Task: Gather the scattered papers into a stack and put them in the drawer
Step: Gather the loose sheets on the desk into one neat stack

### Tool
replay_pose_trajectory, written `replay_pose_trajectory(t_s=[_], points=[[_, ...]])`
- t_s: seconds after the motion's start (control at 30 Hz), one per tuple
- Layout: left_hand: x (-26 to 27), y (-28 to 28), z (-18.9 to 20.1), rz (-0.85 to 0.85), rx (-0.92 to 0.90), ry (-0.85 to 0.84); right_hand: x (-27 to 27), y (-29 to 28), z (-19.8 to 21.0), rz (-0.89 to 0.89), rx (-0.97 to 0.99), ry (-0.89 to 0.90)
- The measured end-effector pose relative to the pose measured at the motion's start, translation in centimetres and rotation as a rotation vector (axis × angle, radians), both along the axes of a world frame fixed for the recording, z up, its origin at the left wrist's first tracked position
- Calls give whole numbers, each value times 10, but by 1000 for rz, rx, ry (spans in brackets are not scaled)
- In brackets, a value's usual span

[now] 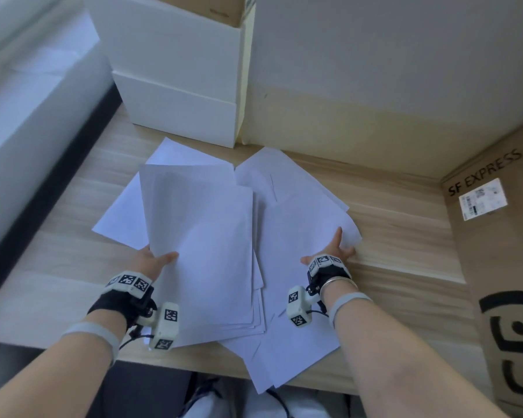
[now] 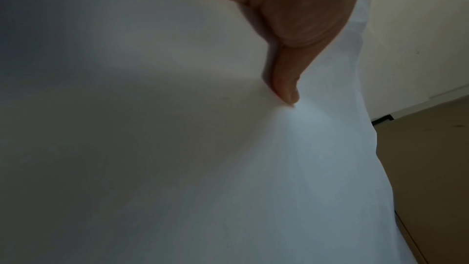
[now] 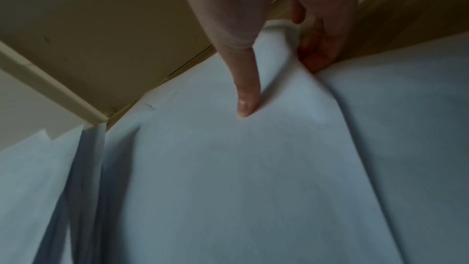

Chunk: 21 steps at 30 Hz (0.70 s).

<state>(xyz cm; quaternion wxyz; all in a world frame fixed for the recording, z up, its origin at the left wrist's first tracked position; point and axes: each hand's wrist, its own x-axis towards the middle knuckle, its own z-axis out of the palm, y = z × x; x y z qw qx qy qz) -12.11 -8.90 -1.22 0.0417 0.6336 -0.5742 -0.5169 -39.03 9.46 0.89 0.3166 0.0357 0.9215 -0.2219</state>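
Observation:
Several white paper sheets (image 1: 299, 230) lie fanned out on the wooden desk (image 1: 399, 236). My left hand (image 1: 156, 260) grips a partly squared stack of sheets (image 1: 206, 251) at its left edge, thumb (image 2: 286, 87) on top, the far end lifted off the desk. My right hand (image 1: 332, 251) pinches the right edge of a loose sheet (image 3: 253, 168), with its thumb (image 3: 246, 97) pressing on top and fingers (image 3: 317, 47) curled under the raised edge. No drawer shows itself as such.
A white box-like unit (image 1: 178, 86) stands at the back left of the desk. A brown SF Express carton (image 1: 501, 267) fills the right side. A pale wall (image 1: 375, 70) backs the desk. Some sheets overhang the desk's near edge (image 1: 163, 365).

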Motion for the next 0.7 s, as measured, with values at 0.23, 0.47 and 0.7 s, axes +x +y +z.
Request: replay_pose_trajectory(t_s=[0.23,0.47,0.7], points=[[-2,-3,1,-2,8,23,-7,11,6,-18,-162,100],[11,-11,7,50,-11,57,-24,-6,21,76,-132,71],[29,-11,3,122,10,37,8,-53,11,372,56,51]])
